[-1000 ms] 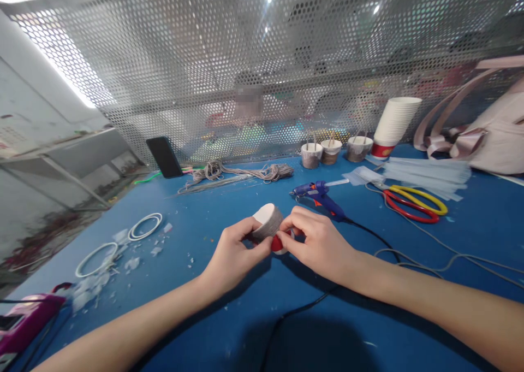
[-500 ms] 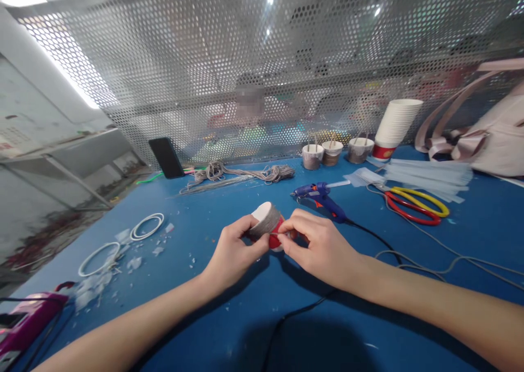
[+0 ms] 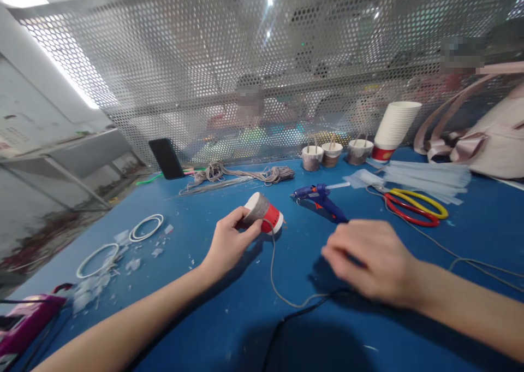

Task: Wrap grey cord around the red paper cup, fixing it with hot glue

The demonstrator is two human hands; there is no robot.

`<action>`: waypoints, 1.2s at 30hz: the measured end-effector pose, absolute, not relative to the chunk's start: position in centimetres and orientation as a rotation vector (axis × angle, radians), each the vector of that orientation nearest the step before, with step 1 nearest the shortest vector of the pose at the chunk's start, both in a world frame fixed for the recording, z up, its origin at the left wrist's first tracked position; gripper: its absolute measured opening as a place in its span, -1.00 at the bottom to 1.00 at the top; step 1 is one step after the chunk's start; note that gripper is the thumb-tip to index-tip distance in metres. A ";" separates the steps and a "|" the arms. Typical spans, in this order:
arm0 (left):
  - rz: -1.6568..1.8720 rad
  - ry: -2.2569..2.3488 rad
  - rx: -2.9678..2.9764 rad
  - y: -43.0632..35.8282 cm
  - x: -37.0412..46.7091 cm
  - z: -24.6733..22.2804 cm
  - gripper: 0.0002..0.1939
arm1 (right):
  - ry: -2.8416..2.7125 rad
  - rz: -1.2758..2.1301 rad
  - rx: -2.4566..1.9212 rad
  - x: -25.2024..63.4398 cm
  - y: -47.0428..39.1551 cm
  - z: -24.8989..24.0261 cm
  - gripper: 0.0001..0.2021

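The left hand (image 3: 229, 241) grips a paper cup (image 3: 272, 218), thumb and forefinger parted only by the cup's width, the thumb pressing its near side; the cup lies tilted just beyond those fingertips, mouth towards the upper left, white base towards the lower right; grey wrapping covers its mouth end, and a red band shows past the thumb tip.

From beside that thumb a loose grey cord (image 3: 303, 306) drops to the blue table (image 3: 213, 334) and curves towards the right hand (image 3: 372, 257); the right hand is well apart from the cup, blurred, its fingers curled with the thumb near the forefinger; whether they pinch the cord I cannot tell.

Beyond the right fingers, near them, lies a blue glue gun (image 3: 321, 196); farther to their right are red-and-yellow scissors (image 3: 442, 211); a cord bundle (image 3: 278, 173) lies beyond the left fingers.
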State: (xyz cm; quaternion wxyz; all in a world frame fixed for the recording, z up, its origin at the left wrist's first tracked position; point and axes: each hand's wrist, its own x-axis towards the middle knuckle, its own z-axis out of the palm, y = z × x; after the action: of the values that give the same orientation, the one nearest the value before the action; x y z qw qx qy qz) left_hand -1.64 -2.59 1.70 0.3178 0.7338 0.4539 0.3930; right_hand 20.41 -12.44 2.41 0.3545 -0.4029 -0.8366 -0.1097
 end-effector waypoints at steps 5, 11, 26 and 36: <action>1.017 1.170 1.853 -2.8 -1.3 1.9 -0.86 | -1.752 0.034 -1.859 24.8 -7.7 0.9 -0.74; 0.970 1.120 1.812 -2.9 -1.6 1.7 -0.85 | -1.769 0.372 -1.810 23.9 -4.4 -0.5 -0.72; 0.953 1.160 1.892 -2.9 -1.6 1.4 -0.94 | -1.675 0.659 -1.502 20.7 -8.6 1.1 -0.68; 0.989 1.098 1.849 -3.2 -1.4 1.8 -0.95 | -1.747 0.583 -1.436 18.9 -10.2 0.8 -0.69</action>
State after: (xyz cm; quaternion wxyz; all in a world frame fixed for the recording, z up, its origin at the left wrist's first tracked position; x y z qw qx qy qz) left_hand -1.42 -3.16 1.75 0.3778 0.7233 0.4296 0.3868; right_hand 18.89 -10.19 0.77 0.3922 -0.5655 -0.6882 0.2298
